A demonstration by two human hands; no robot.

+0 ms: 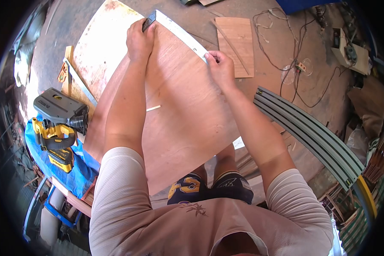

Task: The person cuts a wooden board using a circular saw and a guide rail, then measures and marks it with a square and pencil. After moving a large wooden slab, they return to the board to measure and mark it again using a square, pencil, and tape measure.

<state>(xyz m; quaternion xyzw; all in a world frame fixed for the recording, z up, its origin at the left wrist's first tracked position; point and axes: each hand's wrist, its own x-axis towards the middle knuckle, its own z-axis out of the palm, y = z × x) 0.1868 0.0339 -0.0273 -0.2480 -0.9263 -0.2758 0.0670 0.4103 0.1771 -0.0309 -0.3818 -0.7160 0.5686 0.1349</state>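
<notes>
A large reddish-brown plywood sheet (183,106) is lying in front of the person, spreading above the legs, its grain running unbroken as far as it shows. A silver metal square with a dark stock (178,34) is resting along the sheet's far edge.

The left hand (141,41) is curling its fingers around the dark stock at the far corner; some fingertips are hidden. The right hand (220,67) is pinching the free end of the silver blade between thumb and forefinger, with the remaining fingers folding inward.

Progress, as judged: the square is appearing roughly placed. Whether the stock is sitting flush cannot be told. No line or cut is showing beside the blade, so marking and cutting are both seeming undone. Both hands are occupied with the square, and neither is holding a marking or cutting tool.

A thin pale stick (154,108) is lying on the sheet, its kind unclear. To the left, a yellow-and-black cordless power saw (59,109) is standing over a blue tarp (86,168), near an orange-handled handsaw (81,85). To the right, a long grey grooved metal rail (307,132) is lying unhandled.
</notes>
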